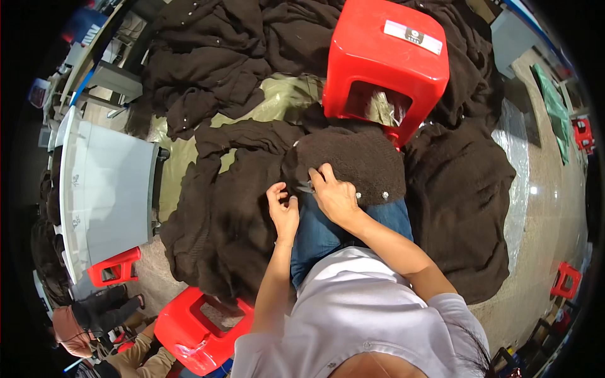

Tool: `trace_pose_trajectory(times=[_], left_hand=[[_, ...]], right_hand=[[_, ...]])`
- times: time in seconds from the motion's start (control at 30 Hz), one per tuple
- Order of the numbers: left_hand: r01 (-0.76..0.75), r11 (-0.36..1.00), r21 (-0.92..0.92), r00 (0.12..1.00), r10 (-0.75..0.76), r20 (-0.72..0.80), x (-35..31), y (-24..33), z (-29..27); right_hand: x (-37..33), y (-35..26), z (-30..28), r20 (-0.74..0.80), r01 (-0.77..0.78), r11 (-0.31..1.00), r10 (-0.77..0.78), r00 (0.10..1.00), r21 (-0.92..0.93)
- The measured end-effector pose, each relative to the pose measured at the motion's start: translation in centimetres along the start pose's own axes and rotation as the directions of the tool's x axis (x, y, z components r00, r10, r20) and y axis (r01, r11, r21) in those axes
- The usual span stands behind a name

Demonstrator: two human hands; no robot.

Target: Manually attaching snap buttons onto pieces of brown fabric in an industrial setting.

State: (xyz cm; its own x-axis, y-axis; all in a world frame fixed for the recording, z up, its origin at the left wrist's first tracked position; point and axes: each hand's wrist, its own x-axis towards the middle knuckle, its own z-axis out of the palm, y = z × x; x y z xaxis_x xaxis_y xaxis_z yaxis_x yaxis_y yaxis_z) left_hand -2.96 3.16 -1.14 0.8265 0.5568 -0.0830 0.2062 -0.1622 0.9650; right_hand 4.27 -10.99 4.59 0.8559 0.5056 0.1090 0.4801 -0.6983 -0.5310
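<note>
While the dark brown knit garment point(359, 165) lies over my knee | right hand point(334, 196) clamped on small snips point(307, 187) at its near-left edge | left hand point(283, 208) just beside, pinched, contents unclear.

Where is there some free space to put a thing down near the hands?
The red stool top is bare. A strip of olive sheet shows between the dark garments, left of the stool. The pale floor is open at far right. Around the left hand and right hand, knitwear crowds everything.
</note>
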Motion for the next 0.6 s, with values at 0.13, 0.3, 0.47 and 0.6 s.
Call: trace_pose_trajectory(times=[0.13, 0.3, 0.47, 0.6], left_hand=[[-0.227, 0.958, 0.173, 0.972, 0.212, 0.099, 2.9, -0.8, 0.5], [-0.306, 0.941, 0.143, 0.952, 0.304, 0.035, 6.0, -1.0, 2.9], [-0.367, 0.912, 0.183, 0.913, 0.391, -0.117, 8.3, -1.0, 2.8], [-0.373, 0.927, -0.026, 0.922, 0.374, 0.105, 9.8, 2.8, 2.3]], right_hand=[[0.2, -0.1, -3.8, -0.077, 0.165, 0.957, -0.151, 0.986, 0.238], [-3.0, -0.2, -14.0, -0.219, 0.290, 0.795, -0.202, 0.955, 0.532], [-6.3, 1.9, -21.4, -0.652, 0.430, 0.851, -0.145, 0.744, 0.302], [-9.6, 4.2, -28.9, -0.965, 0.279, 0.958, -0.017, 0.260, 0.059]])
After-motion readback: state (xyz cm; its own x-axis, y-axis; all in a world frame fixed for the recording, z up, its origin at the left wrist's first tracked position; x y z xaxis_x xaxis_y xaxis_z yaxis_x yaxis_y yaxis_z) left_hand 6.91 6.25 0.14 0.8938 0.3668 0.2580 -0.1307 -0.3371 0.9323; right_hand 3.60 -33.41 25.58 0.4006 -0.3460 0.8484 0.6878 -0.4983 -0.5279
